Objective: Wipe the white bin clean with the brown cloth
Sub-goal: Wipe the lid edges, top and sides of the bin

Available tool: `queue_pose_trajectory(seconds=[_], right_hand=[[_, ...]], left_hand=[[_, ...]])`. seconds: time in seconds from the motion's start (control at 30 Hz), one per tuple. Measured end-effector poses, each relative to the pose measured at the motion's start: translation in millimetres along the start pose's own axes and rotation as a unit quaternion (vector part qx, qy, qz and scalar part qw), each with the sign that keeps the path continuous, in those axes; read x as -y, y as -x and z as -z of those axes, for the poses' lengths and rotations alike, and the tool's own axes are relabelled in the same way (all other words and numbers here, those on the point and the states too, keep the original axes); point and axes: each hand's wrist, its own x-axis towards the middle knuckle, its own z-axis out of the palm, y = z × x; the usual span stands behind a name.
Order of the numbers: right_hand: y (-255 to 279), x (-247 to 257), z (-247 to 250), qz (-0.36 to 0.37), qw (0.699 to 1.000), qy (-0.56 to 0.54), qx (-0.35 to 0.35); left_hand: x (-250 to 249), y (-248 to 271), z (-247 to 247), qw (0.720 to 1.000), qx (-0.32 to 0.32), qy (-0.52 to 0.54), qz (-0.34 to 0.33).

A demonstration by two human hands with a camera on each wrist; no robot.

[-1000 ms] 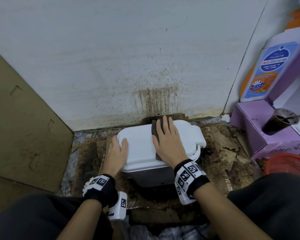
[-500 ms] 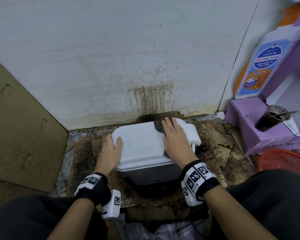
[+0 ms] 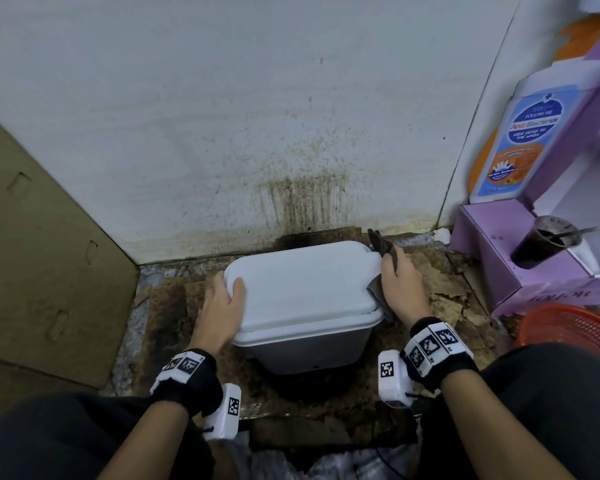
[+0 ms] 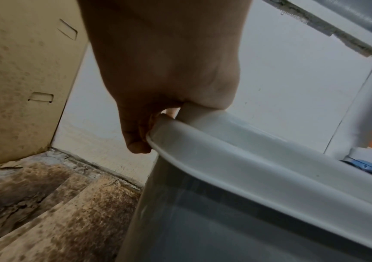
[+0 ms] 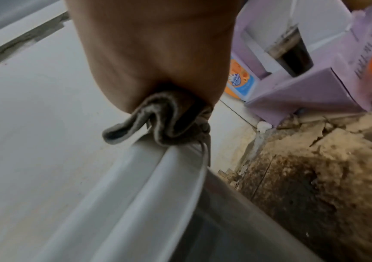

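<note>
- Dark trousers (image 3: 66, 441) of the person fill the bottom corners of the head view, with both forearms reaching forward between the knees.
- Each wrist carries a black band with white marker blocks (image 3: 184, 367).
- The left hand (image 3: 222, 303) grips the left end of the white bin (image 3: 302, 289): the thumb lies on top of the lid, and the left wrist view shows the fingers (image 4: 135, 140) curled under the rim of the bin (image 4: 247, 159).
- The white bin stands upright on the floor (image 3: 167, 306), just in front of the wall, its lid closed; the body below the rim looks grey.
- The right hand (image 3: 400, 282) is clenched on the brown cloth (image 3: 381, 245) and presses it against the right edge of the lid; the right wrist view shows the bunched brown cloth (image 5: 164, 120) under the palm, touching the rim of the bin (image 5: 135, 177).
- The floor is covered with stained, peeling brown sheets.
- A flat cardboard panel (image 3: 42, 271) leans at the left.
- At the right lie an orange mesh basket (image 3: 575, 330) and a purple box (image 3: 492, 258), which holds a cup of dark liquid (image 3: 541, 244).
- A bottle with a blue label (image 3: 520, 140) stands behind the purple box.
- The white wall (image 3: 222, 116) at the back bears brown streaks and spatter just above the bin.
</note>
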Motion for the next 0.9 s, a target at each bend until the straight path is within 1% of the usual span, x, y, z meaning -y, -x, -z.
queue_pose_trajectory(seconds=[0.1,0.17,0.37,0.47,0.57,0.67,0.73,0.8,0.9], right_hand=[[-5.7,-4.8,0.0,-0.036,0.999,-0.03,-0.006],[-7.7,-6.0,1.5,-0.058,0.997,-0.047,0.003],[-6.8,-8.2,6.2,-0.079,0.995,-0.067,0.016],[1.9,-13.5,4.7,-0.096,0.992,-0.078,-0.003],[21.9,-18.1,-0.1,-0.122,0.987,-0.09,-0.047],[41.6,-16.3,-7.2,-0.142,0.983,-0.102,-0.064],[46.4,-14.8,-9.2,-0.141,0.984,-0.101,-0.051],[45.4,-12.0,-7.4,-0.127,0.989,-0.071,-0.034],[36.0,-10.8,-3.4,-0.116,0.992,-0.052,-0.01]], left_hand=[[-0.3,0.5,0.0,1.0,0.001,-0.011,0.003],[-0.6,0.7,-0.4,1.0,-0.001,-0.007,0.004],[-7.7,0.0,0.9,1.0,-0.008,-0.002,0.003],[-15.4,-1.9,7.6,0.999,-0.006,-0.011,-0.033],[-26.1,-10.5,19.0,0.997,0.0,-0.02,-0.073],[-28.5,-24.1,27.3,0.995,0.024,-0.032,-0.094],[-23.7,-32.2,28.4,0.994,0.042,-0.048,-0.084],[-19.5,-35.5,26.6,0.995,0.042,-0.054,-0.072],[-19.2,-33.1,23.4,0.993,0.003,-0.1,-0.06]])
